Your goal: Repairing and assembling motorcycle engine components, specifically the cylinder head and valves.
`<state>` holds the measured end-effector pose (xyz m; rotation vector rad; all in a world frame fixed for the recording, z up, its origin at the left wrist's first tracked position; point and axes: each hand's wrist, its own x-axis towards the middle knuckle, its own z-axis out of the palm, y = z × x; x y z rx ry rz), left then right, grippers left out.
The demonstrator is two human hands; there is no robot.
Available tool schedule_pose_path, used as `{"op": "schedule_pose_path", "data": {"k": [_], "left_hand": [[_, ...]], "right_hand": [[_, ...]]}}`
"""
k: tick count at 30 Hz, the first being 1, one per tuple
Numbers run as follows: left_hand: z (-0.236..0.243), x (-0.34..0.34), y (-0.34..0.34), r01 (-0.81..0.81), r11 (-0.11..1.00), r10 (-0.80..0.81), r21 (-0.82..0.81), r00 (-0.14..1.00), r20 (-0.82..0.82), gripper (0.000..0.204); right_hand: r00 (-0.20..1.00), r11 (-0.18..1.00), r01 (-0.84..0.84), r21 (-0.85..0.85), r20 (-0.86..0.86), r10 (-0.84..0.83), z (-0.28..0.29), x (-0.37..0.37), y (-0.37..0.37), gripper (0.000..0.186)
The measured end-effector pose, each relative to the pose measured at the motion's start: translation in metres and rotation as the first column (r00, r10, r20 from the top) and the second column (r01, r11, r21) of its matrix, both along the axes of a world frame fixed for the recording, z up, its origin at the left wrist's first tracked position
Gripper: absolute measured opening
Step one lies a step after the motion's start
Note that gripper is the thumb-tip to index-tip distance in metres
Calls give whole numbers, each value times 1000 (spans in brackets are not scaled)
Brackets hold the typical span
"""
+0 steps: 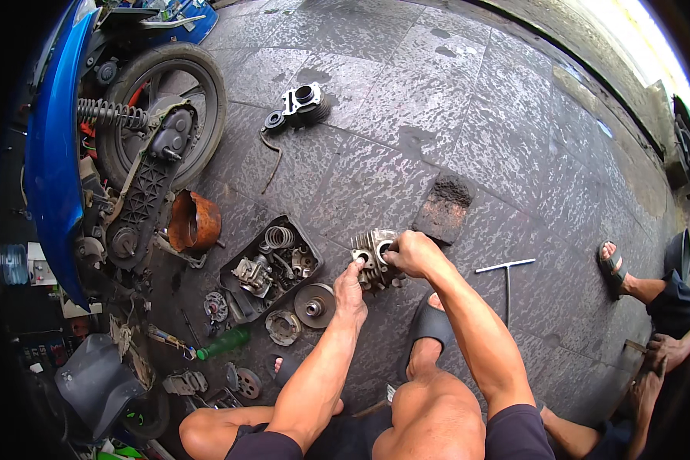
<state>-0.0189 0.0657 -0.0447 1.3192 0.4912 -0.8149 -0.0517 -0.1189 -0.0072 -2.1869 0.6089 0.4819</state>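
A finned metal engine cylinder head [374, 240] is between my two hands, low over the dark tiled floor. My left hand [349, 291] grips its near left side, thumb up beside a round opening. On the right, my right hand [414, 254] is closed, with its fingertips at the larger round opening; anything pinched in them is hidden. Left of my left hand, a black tray [314, 257] holds a coil spring [279, 238], a carburetor-like part [251, 274] and other metal pieces. A round metal disc [313, 305] lies close to my left wrist.
A T-handle wrench [507, 287] lies right of my right forearm. Beyond my hands are a dirty block [445, 208] and an engine cylinder [305, 106]. A partly dismantled blue scooter [57, 153] and a green bottle [224, 343] are left. Another person's hands [663, 356] are far right.
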Motion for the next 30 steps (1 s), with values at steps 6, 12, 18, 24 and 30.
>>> {"op": "schedule_pose_path", "data": {"k": [6, 12, 18, 24, 30], "left_hand": [[-7, 0, -2, -2, 1000, 2, -11, 1000, 25, 35], [-4, -3, -3, 8, 1000, -6, -24, 997, 73, 36], [-14, -3, 5, 88, 995, -93, 41, 984, 150, 39], [3, -7, 4, -31, 880, -209, 475, 872, 443, 46], [67, -15, -2, 153, 945, -316, 289, 654, 688, 21]], "right_hand": [[998, 998, 31, -57, 64, -28, 5, 2, 3, 30], [971, 986, -77, -151, 214, 109, 22, -9, -15, 27], [941, 979, 203, 35, 271, -205, 43, -43, -64, 30], [725, 473, 395, 788, 48, -687, 58, -84, -30, 22], [571, 56, 405, 913, -205, -795, 69, -92, 16, 18]]}}
